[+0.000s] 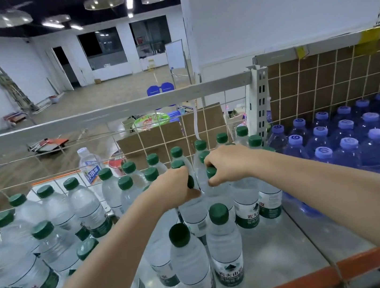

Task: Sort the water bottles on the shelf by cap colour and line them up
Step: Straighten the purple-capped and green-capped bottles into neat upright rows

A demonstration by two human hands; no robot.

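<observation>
Two green-capped bottles standing side by side on the shelf [274, 252] are gripped at their necks: one [192, 207] by the left hand [174, 186], the other [215, 189] by the right hand [230, 162]. Blue-capped bottles [346, 142] are massed in the bay to the right, behind a slotted upright [260, 101].

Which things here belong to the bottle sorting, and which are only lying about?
Belong to the job:
- green-capped bottles
- blue-capped bottles
- left hand and right hand, each gripping a green-capped bottle
- shelf

Lying about:
- cardboard box
- ladder
- whiteboard
</observation>
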